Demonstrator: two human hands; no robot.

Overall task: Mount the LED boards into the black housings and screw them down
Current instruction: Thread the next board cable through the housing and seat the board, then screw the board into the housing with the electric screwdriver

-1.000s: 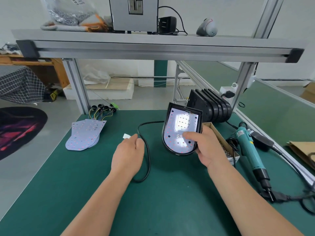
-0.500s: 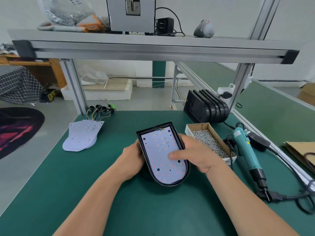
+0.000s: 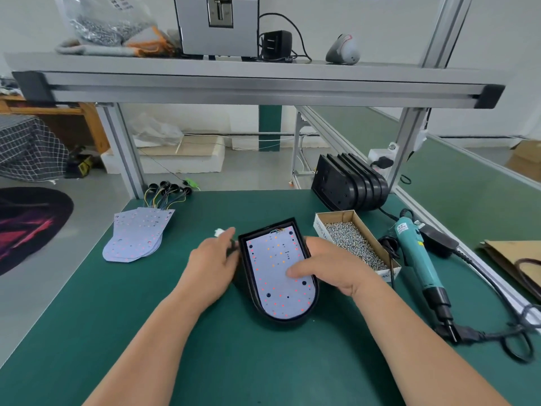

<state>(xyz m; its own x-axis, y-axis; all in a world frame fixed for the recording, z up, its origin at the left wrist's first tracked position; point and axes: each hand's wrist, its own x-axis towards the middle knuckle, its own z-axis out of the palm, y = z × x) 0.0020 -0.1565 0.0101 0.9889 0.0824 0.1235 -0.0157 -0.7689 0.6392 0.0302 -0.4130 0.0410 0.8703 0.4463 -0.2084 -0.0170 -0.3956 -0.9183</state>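
A black housing (image 3: 312, 310) lies flat on the green mat with a white LED board (image 3: 273, 276) seated inside it. My right hand (image 3: 330, 268) grips the housing's right side, and its thumb presses on the board. My left hand (image 3: 212, 260), blurred, is at the housing's left edge and holds the black cable (image 3: 232, 247). The cable's white connector (image 3: 219, 231) sticks out by its fingertips. A fan of spare LED boards (image 3: 137, 235) lies at the left, and a row of black housings (image 3: 349, 183) stands at the back right.
An open cardboard box of screws (image 3: 351, 240) sits just right of my right hand. A teal electric screwdriver (image 3: 417, 253) with its black cord lies further right. An aluminium shelf frame (image 3: 263, 86) crosses overhead. Brown cardboard (image 3: 512, 256) lies at the right edge.
The housing came down from an upright hold onto the mat and now lies flat. My left hand moved from behind the housing to its left side with the cable.
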